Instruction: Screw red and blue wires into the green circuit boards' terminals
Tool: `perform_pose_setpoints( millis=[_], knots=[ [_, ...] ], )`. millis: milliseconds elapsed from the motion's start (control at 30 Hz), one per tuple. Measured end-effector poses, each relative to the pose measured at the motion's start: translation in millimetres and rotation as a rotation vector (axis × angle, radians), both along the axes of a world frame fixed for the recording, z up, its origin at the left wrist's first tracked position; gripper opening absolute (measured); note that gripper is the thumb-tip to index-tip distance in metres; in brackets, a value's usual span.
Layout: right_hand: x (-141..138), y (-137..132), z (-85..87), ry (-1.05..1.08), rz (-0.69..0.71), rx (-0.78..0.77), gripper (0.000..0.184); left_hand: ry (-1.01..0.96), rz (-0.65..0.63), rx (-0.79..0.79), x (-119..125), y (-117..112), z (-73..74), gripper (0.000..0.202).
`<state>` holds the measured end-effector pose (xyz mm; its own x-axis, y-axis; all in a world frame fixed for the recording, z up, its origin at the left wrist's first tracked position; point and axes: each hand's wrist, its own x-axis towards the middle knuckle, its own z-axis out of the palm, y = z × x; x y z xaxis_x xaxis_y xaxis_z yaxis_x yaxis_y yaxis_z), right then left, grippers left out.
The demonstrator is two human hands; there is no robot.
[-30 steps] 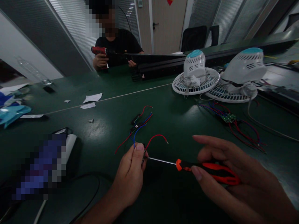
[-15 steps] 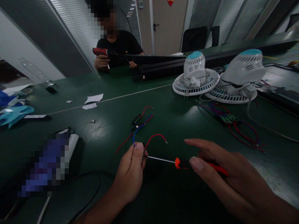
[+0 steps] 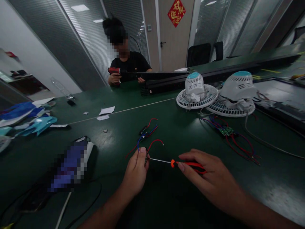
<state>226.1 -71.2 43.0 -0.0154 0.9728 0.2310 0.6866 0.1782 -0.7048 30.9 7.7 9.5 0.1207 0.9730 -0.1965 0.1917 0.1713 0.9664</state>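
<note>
My left hand (image 3: 135,173) is closed, pinching a small circuit board (image 3: 146,157) between thumb and fingers, which cover most of it. A red wire (image 3: 156,141) and a blue wire (image 3: 138,143) stick out beyond the grip. My right hand (image 3: 211,178) holds a screwdriver (image 3: 172,163) by its orange and black handle, thumb on one side and fingers on the other. The shaft points left, and its tip meets the edge of the board by my left fingertips. Just behind lies a small dark part (image 3: 143,130) with red and blue wires.
Two white fan heads (image 3: 194,87) rest at the back right, near a green board (image 3: 226,130) with several wires. Opposite, a person (image 3: 130,65) holds a red power drill (image 3: 113,70) against a long black bar (image 3: 164,75). Paper scraps (image 3: 106,110) and a blurred-out device (image 3: 69,165) lie left.
My right thumb and index finger have closed onto the screwdriver handle; the index finger was lifted off before. The camera has tilted up. My left hand keeps its hold on the board.
</note>
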Motion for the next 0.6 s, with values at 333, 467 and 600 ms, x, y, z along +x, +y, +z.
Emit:
perform_pose_setpoints(
  millis=[333,467,600],
  knots=[
    [-2,12,-22.4,0.011,-0.016,0.001,0.018,0.397,-0.359,0.159,-6,43,29.6,0.019],
    [-1,21,-31.2,-0.021,-0.046,-0.005,0.016,0.571,-0.509,0.211,-4,58,32.8,0.020],
    [-3,26,-39.2,-0.047,-0.063,-0.025,0.017,0.717,-0.473,0.338,-4,62,20.6,0.027]
  ],
)
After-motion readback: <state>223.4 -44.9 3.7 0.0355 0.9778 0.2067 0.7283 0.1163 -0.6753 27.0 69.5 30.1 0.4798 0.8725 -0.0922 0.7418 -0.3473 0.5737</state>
